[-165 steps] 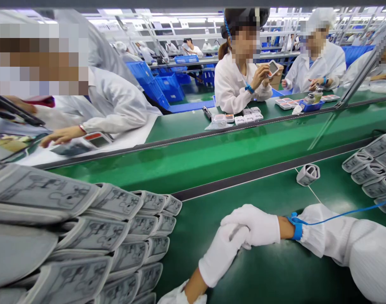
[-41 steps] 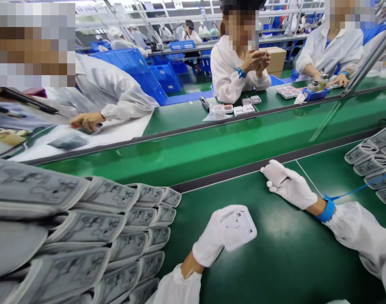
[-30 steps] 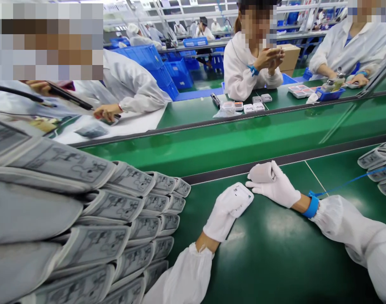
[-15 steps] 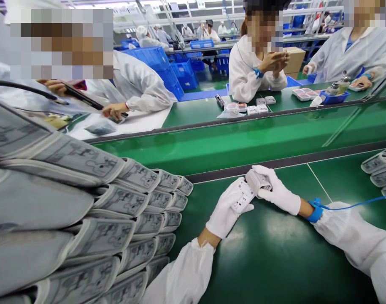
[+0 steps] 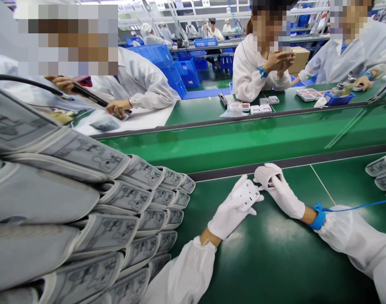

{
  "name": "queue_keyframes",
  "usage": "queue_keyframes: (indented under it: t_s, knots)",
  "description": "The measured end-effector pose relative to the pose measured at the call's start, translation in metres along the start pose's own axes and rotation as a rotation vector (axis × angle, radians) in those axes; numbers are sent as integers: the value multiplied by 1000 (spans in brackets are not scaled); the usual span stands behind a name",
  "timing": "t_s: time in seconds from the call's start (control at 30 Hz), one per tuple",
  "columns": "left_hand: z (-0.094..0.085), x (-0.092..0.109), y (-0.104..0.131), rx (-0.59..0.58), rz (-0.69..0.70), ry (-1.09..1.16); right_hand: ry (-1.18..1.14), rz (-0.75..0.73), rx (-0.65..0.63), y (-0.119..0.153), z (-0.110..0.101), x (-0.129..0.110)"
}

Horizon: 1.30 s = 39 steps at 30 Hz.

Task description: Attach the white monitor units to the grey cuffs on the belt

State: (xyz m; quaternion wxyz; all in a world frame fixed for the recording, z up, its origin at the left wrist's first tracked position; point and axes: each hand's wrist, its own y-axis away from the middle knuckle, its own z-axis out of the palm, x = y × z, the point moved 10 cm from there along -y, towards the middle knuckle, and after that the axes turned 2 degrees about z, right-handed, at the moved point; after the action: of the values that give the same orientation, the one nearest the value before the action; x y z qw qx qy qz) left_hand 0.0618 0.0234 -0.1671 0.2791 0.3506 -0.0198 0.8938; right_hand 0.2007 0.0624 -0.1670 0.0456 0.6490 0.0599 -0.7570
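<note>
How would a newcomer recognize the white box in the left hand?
Find the nearest green table, right of the large cuff pile. Above it, the gloved left hand holds the white box. Unlike the rolled cuff beside it, it is flat with small dark marks.

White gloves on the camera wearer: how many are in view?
2: one on the left hand, which holds a white plastic device; one on the right hand, which holds a rolled cuff.

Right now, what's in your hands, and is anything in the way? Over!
Left hand holds white box. Right hand holds rolled grey cuff. Cuff pile to the left, clear of both hands.
</note>
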Motion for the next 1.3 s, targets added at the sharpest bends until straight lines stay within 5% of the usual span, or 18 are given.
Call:
queue_keyframes:
  t_s: [0.2,0.37,0.7,1.03,1.3]
  knots:
    - [8,-3,-2,-84,12,-107,139,2,-10,14,13,2]
    - [0,-2,-4,-28,42,-63,322,-44,-73,11,12,-8]
    - [-6,3,-7,58,14,142,-611,435,-124,2,19,12]
    - [-2,0,-7,-2,26,100,-699,477,-110,9,22,8]
    - [3,-8,2,-102,-11,-59,-588,447,-227,9,29,8]
